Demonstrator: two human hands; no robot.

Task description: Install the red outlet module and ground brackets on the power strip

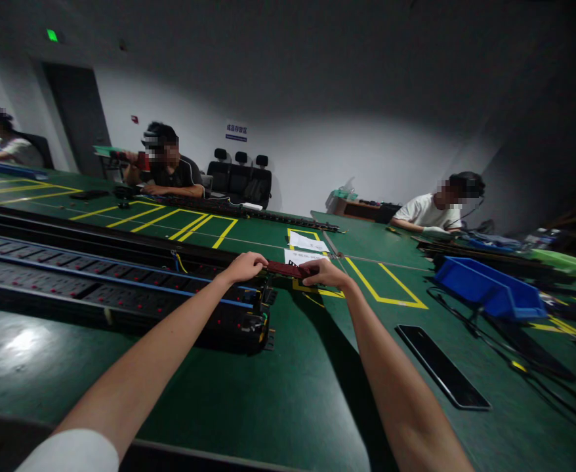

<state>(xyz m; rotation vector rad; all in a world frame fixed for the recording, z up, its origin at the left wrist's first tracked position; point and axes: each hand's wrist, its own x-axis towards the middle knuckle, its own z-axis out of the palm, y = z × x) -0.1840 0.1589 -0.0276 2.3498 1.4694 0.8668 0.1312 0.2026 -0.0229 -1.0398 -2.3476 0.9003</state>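
One dark red strip (284,267) is held near the centre of the frame, lying roughly level between two hands. Its left end is pinched in the fingertips of the left hand (246,267), whose fingers are curled in. Its right end is gripped between thumb and fingers by the right hand (328,272), closed around it. The hands are kept apart, with the strip's middle left bare between them; whether the bench is touched by it cannot be told.

Just left of and below the strip, long black rails (180,328) are laid side by side, dotted with red and edged in blue; their exact number cannot be made out. Behind the strip, two white sheets (308,242) are seen, the nearer one partly covered by it. All this is borne by one green bench (209,400), marked with yellow lines.

At the lower right, one phone (443,367) is laid flat; above it, one blue bin (487,287) is set beside black cables. Three other people are seen seated: one at the far left edge, one at the upper left, one at the upper right. Three black seats (239,180) are lined up by the wall, below one sign (236,130).
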